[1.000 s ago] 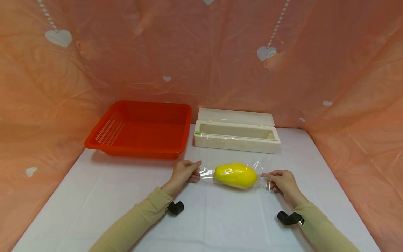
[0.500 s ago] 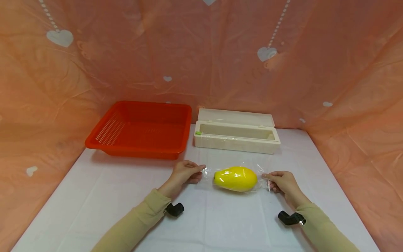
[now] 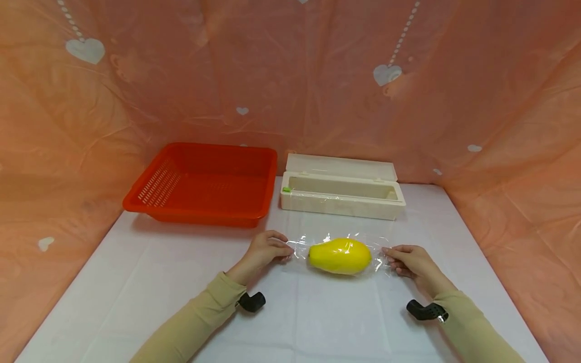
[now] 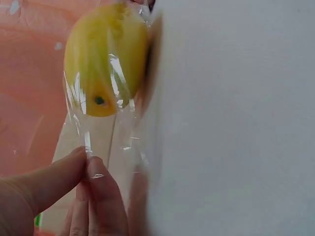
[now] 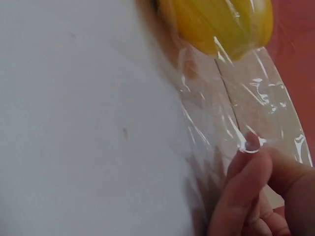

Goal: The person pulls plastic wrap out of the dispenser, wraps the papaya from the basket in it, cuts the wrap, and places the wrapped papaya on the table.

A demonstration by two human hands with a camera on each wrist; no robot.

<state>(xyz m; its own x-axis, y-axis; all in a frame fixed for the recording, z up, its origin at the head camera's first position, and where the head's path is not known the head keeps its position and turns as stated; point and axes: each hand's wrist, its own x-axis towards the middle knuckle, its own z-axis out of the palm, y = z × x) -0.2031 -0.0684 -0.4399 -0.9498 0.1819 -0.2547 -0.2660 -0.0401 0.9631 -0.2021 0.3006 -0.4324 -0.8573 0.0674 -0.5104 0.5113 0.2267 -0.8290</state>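
From my head view, my left hand [image 3: 263,252] and right hand [image 3: 415,262] flank a plump yellow fruit shaped like a papaya [image 3: 340,256], wrapped in clear, shiny plastic film [image 3: 300,248]. The fruit lies crosswise between them over a white cloth-covered table [image 3: 336,322], its narrow end towards my left. I pinch the loose film past each end, both hands apart from the fruit itself. Bare white cloth runs from the film down to the lower edge of the view, and more spreads beyond my right hand to the table's right edge. Behind, room is tighter: a red-orange slotted plastic basket [image 3: 204,217] stands back left, and a long cream plastic box [image 3: 342,204], lid tipped back, just to its right — both near the salmon curtain with white hearts [image 3: 308,75].

My left wrist view shows what the head view leaves small: thumb [image 4: 51,177] and forefinger [image 4: 104,189] pressed together on gathered film, which narrows from the fruit into my grip. A dark stem spot marks the facing end.

My right wrist view shows the rounder end at the top — film fans from it down to my fingertips [image 5: 246,179], closed on its edge. I cannot tell whether the fruit's underside touches the cloth.
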